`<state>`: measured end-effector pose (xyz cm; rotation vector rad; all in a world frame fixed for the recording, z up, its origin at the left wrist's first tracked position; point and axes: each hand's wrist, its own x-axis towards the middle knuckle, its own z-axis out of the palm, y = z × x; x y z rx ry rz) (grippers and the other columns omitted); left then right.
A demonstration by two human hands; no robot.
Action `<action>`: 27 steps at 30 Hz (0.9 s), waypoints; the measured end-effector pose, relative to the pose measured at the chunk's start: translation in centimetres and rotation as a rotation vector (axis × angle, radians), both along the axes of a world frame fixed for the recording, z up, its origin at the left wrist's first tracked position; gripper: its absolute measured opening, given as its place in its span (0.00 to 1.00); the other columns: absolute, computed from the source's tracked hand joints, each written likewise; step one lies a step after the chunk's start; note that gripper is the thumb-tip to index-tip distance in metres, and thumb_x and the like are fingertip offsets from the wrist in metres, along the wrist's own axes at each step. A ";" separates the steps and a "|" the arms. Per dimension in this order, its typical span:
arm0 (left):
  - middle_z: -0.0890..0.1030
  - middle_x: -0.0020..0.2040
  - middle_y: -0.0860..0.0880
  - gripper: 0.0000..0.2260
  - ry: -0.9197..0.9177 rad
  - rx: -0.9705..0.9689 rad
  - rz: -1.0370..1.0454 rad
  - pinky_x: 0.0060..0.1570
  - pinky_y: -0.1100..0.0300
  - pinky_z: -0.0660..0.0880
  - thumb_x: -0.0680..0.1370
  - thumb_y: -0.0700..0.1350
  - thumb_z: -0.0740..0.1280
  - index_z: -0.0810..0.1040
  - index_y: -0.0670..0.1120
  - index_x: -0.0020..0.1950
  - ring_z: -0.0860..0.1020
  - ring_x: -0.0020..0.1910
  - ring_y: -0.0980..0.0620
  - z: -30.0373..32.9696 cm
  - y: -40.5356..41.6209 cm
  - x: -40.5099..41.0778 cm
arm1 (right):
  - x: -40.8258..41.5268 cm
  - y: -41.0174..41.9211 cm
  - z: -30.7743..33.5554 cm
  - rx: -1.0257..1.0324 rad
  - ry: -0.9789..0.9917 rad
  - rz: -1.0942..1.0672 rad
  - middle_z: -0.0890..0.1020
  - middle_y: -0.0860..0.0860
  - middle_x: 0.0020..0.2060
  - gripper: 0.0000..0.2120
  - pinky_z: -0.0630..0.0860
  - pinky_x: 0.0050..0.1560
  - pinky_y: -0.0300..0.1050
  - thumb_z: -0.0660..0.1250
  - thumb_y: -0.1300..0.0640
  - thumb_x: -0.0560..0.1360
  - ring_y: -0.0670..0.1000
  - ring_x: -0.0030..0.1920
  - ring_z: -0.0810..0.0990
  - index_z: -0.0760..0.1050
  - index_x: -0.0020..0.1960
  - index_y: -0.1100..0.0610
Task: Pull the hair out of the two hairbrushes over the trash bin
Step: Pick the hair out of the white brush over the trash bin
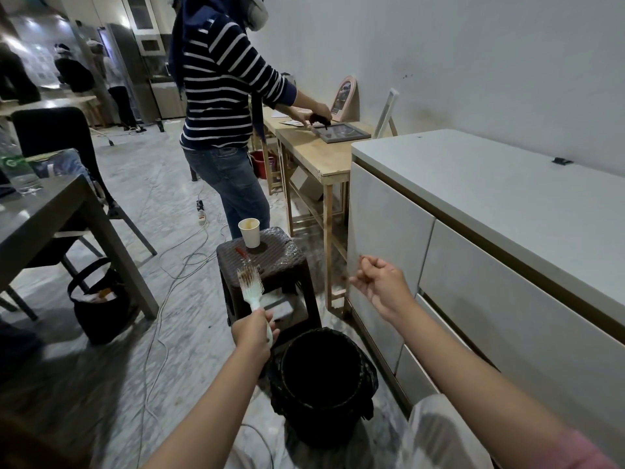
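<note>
Head view: pale hairbrush (249,286), reddish hair in bristles, handle gripped by left hand (253,330); right hand (380,282) pinched, possibly on strands, beside trash bin (321,377).

One head camera looks forward and down, close above both hands, the bin (323,377) and the stool (267,255).

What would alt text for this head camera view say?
A person's left hand holds a pale hairbrush by its handle while the right hand pinches pulled hair, both raised above a black bin. Behind stands a stool with a paper cup.
</note>
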<state>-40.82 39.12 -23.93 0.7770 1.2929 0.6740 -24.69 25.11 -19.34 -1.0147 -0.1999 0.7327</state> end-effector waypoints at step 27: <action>0.78 0.40 0.46 0.09 0.045 0.111 -0.384 0.32 0.59 0.74 0.80 0.42 0.64 0.77 0.37 0.55 0.75 0.36 0.51 -0.3 -2.3 0.3 | 1.8 4.9 -2.7 -0.790 -0.661 0.175 0.79 0.56 0.51 0.17 0.77 0.59 0.51 0.64 0.65 0.73 0.56 0.54 0.80 0.76 0.61 0.59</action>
